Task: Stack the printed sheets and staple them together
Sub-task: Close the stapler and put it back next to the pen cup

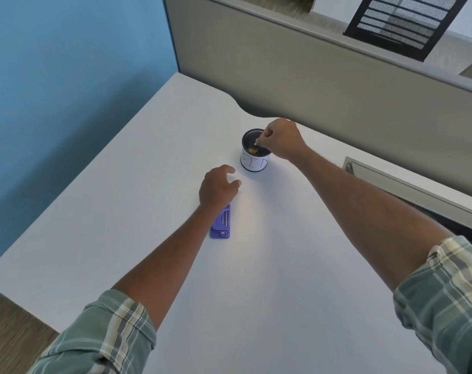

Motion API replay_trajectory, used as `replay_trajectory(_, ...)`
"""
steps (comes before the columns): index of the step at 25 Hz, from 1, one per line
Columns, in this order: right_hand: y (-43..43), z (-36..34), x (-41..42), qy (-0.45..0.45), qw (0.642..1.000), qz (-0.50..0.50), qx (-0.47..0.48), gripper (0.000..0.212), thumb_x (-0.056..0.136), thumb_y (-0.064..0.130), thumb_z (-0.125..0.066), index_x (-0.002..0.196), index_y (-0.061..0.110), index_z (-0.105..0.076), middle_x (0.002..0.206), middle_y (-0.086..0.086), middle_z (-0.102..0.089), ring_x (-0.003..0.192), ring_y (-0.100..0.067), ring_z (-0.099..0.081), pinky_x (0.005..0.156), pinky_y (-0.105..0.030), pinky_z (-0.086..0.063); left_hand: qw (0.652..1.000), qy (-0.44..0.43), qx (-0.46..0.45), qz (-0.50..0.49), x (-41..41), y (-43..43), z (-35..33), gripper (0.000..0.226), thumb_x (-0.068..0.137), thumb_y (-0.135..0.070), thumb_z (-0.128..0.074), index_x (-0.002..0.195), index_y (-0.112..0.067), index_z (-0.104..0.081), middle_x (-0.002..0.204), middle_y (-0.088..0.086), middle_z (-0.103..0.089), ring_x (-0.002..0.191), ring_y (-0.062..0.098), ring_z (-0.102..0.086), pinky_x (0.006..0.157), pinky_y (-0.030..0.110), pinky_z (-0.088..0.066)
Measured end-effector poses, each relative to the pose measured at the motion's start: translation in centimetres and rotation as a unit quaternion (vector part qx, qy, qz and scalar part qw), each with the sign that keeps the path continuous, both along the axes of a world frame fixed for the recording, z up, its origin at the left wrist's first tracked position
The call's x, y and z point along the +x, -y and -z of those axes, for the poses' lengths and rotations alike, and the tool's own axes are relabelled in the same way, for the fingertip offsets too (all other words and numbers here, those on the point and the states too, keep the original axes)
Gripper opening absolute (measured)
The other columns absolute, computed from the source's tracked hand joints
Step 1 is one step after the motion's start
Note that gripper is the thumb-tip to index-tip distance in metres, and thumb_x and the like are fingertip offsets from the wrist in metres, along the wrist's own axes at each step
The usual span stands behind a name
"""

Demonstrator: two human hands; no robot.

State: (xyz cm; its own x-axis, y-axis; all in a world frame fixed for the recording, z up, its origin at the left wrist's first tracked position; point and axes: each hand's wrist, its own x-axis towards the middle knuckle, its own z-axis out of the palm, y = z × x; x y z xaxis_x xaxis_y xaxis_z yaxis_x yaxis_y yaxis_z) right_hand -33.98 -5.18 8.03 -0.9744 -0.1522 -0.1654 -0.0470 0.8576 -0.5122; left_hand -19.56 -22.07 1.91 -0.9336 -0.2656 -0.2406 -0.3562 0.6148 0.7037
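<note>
Fingers (259, 142) of right hand (282, 139) pinched on a small white bit, over one round black mesh cup (253, 155) with a white paper band; its lettering is unreadable. Left hand (218, 186) loosely curled, empty, just short of the cup. One purple plastic stapler (220, 224) lies flat behind the left wrist on the smooth white desk (121, 184); sheets not seen.

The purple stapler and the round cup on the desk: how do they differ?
The purple stapler lies flat and long, partly under the left hand. The cup stands upright, round, white outside and dark inside, with the right hand pinching something small over its mouth. Both rest on the white desk.
</note>
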Motion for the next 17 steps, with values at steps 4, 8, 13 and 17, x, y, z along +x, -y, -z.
replay_trajectory(4,0.1,0.4,-0.1,-0.005,1.000,0.009,0.007,0.022,0.082,0.011,-0.059,0.080,-0.010,-0.064,0.081,-0.030,-0.064,0.069,-0.022,-0.045,0.060,-0.033,-0.038,1.000,0.011,-0.025,0.008,0.9,0.1,0.1,0.037,0.096,-0.031,-0.075,0.132,-0.022,-0.071,0.136,0.004,-0.070,0.129,0.026,-0.062,0.100,0.040,-0.053)
replay_trajectory(8,-0.2,-0.4,0.8,-0.024,0.999,0.028,-0.012,0.021,0.084,0.014,-0.057,0.079,0.000,-0.072,0.085,-0.016,-0.077,0.072,-0.032,-0.064,0.063,-0.039,-0.058,0.992,0.062,-0.107,0.038,3.6,-0.3,0.2,0.045,0.093,-0.039,-0.077,0.133,-0.021,-0.068,0.135,0.007,-0.062,0.135,0.029,-0.052,0.100,0.047,-0.055)
replay_trajectory(13,-1.1,-1.6,3.1,-0.026,0.998,0.052,-0.038,0.022,0.087,0.013,-0.057,0.082,0.009,-0.078,0.086,-0.005,-0.079,0.086,-0.033,-0.073,0.073,-0.044,-0.064,0.991,0.056,-0.109,0.045,6.5,-1.3,0.9,0.052,0.087,-0.022,-0.082,0.134,-0.014,-0.064,0.133,0.010,-0.058,0.131,0.032,-0.051,0.086,0.042,-0.055)
replay_trajectory(17,-2.6,-1.9,5.2,-0.033,0.997,0.050,-0.039,0.023,0.090,0.012,-0.057,0.084,0.010,-0.079,0.089,-0.004,-0.079,0.089,-0.030,-0.072,0.075,-0.040,-0.062,0.992,0.031,-0.100,0.066,7.1,-1.7,1.0,0.051,0.088,-0.010,-0.077,0.137,-0.012,-0.064,0.134,0.011,-0.061,0.129,0.033,-0.054,0.089,0.044,-0.054)
